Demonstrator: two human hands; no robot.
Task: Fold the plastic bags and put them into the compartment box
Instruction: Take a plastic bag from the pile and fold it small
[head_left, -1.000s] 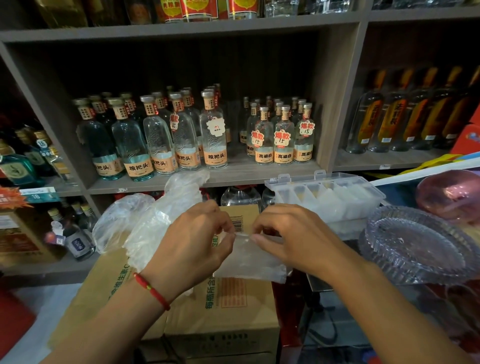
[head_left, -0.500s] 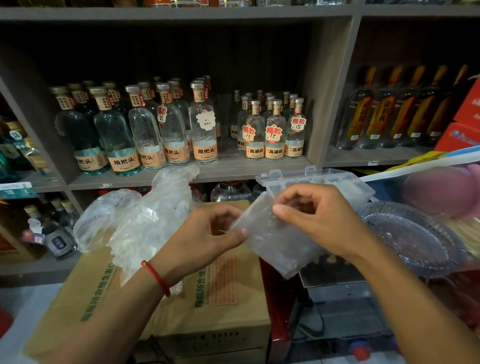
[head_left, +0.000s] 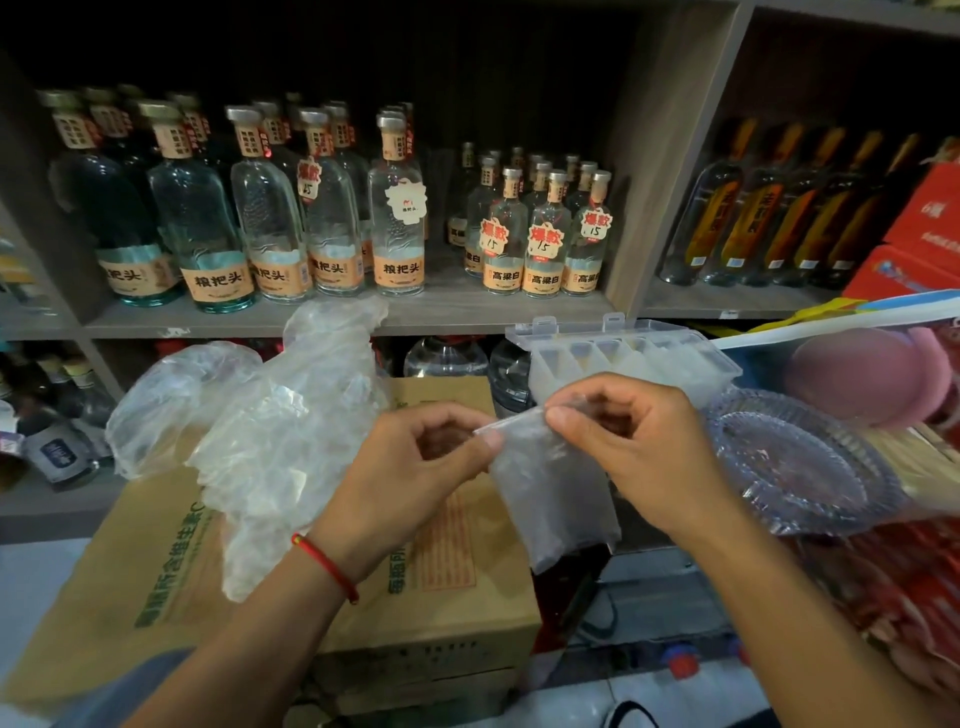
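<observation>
Head view: I record my left hand (head_left: 410, 467) pinching the near top corner of a folded plastic bag (head_left: 550, 488) between thumb and forefinger, and my right hand (head_left: 631, 447) pinching the opposite top corner, so the bag hangs flat between them in mid-air above a cardboard carton (head_left: 447, 587). Neither pinch is deep; both sit at the very edge of thin, slick film, and I judge that a slip at either corner would let the folds fall open. Behind the right hand, the compartment box (head_left: 623, 358) stands open with its lid tilted back; several cells appear already filled, though I cannot tell which is free. A fold wider than a cell would likely spring up again once released. Just right of the box sits a glass dish (head_left: 800, 462), close to my right wrist; a careless sweep could strike it. Left of my hands, loose plastic bags (head_left: 249, 415) lie heaped on the carton and could slide off if brushed.
</observation>
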